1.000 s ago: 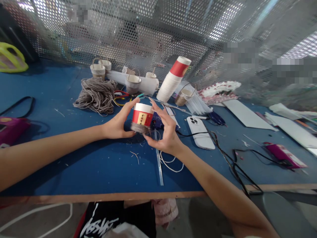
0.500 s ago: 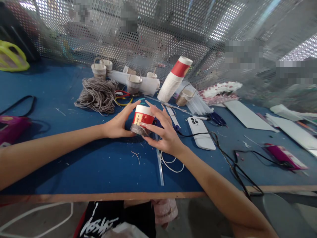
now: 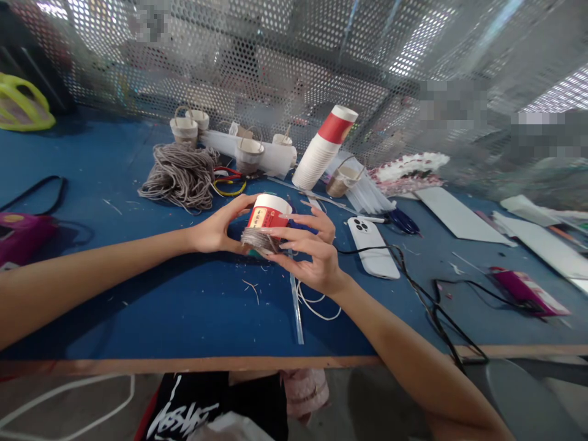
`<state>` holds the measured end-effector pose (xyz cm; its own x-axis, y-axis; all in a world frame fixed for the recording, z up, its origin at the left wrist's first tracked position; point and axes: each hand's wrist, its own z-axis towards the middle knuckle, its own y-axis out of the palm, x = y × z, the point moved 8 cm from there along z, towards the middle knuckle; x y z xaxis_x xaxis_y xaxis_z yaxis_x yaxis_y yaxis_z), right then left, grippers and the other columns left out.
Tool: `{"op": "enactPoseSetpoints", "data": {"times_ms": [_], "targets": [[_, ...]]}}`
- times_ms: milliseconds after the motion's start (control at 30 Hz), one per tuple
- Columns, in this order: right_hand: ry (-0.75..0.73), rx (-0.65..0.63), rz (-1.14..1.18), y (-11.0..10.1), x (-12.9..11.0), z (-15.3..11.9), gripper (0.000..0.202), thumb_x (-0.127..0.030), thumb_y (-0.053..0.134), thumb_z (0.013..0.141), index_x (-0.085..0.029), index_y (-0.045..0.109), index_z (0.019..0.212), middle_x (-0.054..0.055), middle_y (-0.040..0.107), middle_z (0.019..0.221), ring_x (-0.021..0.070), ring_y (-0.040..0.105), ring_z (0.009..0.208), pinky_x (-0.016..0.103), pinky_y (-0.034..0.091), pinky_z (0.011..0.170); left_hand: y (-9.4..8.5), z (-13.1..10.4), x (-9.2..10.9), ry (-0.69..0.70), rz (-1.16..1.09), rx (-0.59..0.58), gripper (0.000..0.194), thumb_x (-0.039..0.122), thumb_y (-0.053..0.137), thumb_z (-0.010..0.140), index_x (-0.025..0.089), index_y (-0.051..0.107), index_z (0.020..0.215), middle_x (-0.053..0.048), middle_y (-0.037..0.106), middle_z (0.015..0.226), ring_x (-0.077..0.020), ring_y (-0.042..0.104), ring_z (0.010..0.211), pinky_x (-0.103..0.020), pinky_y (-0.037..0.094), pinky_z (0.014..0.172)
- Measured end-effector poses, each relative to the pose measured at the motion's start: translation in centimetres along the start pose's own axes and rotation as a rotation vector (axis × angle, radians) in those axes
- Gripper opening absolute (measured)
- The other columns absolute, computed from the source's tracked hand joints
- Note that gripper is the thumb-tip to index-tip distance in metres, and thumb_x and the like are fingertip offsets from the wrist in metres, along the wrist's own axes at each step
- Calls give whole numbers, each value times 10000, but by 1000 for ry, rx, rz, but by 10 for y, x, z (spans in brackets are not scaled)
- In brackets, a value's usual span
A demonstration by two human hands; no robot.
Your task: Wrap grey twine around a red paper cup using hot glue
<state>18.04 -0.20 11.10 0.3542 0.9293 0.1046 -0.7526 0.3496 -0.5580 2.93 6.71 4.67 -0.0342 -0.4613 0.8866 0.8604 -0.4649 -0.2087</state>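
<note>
Between my hands, a red and white paper cup (image 3: 269,214) is held tilted above the blue table. Grey-brown cord (image 3: 260,239) is wound round its lower end in several turns. My left hand (image 3: 220,228) grips the cup from the left, with some fingers hidden behind it. On the other side, my right hand (image 3: 312,248) has its fingers laid along the cup and cord, thumb underneath. A loose bundle of the same cord (image 3: 179,174) lies beyond my left hand.
A leaning stack of paper cups (image 3: 321,153) stands behind, near small cord-wrapped baskets (image 3: 249,156). Pliers (image 3: 229,180) lie by the cord bundle. To the right are a white phone (image 3: 373,248) and black cables (image 3: 413,285). A clear glue stick (image 3: 296,306) lies in front.
The cup has tilted slightly more. My right hand's fingers have shifted lower and to the right round it, and my left fingers have moved behind the cup.
</note>
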Motion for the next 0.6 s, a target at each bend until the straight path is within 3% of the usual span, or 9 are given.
{"op": "enactPoseSetpoints", "data": {"times_ms": [233, 600], "targets": [[16, 19, -15, -4, 3, -2, 356, -286, 817, 801, -316, 512, 983, -55, 804, 1020, 212, 710, 1005, 506, 475, 1025, 0, 1, 2, 31, -57, 6, 897, 244, 871, 607, 208, 460, 1404, -136, 518, 1452, -375, 438, 1426, -543, 307, 1237], [-43, 100, -48, -11, -3, -3, 301, -270, 806, 814, -279, 532, 938, -27, 807, 982, 182, 662, 892, 412, 521, 884, 0, 1, 0, 4, -118, 20, 900, 213, 868, 582, 213, 463, 1386, -129, 560, 1430, -375, 459, 1414, -537, 309, 1237]]}}
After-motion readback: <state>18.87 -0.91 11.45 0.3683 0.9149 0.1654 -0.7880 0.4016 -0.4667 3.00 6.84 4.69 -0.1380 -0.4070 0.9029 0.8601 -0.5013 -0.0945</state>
